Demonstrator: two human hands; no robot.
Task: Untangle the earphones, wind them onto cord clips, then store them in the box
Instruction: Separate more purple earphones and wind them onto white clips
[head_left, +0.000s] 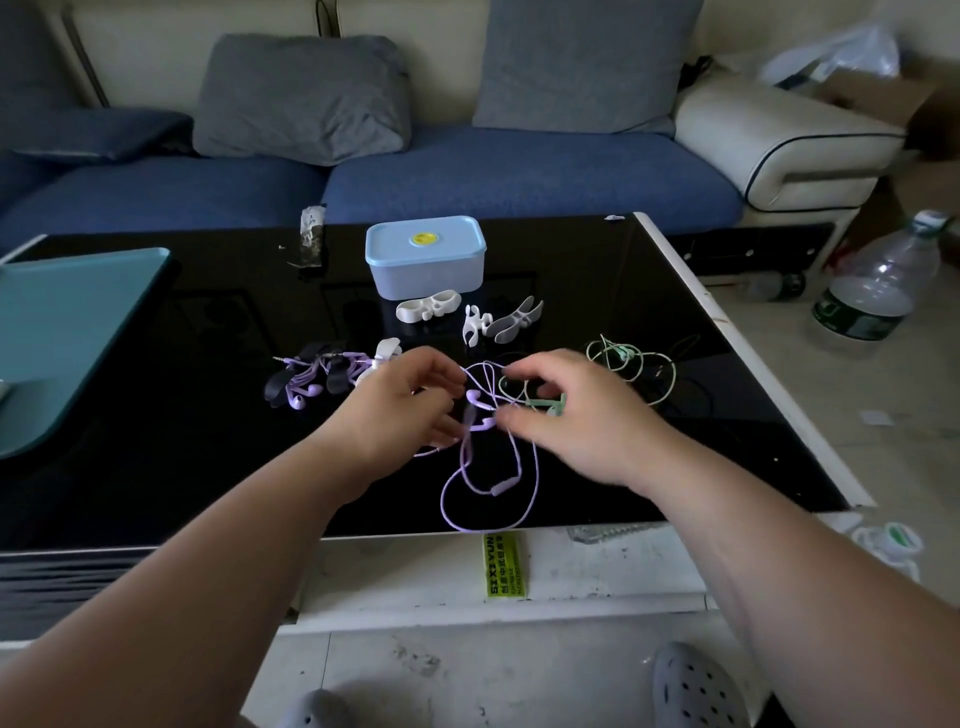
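Purple earphones (501, 488) pinched between left hand (405, 410) and right hand (576, 415).

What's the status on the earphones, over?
Left hand and right hand pinch purple earphones. Green earphones tangled in. Box lidded, white clips bare.

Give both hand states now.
Left hand: pinching the purple earphone cord.
Right hand: pinching the same cord, where the green earphones cross it.
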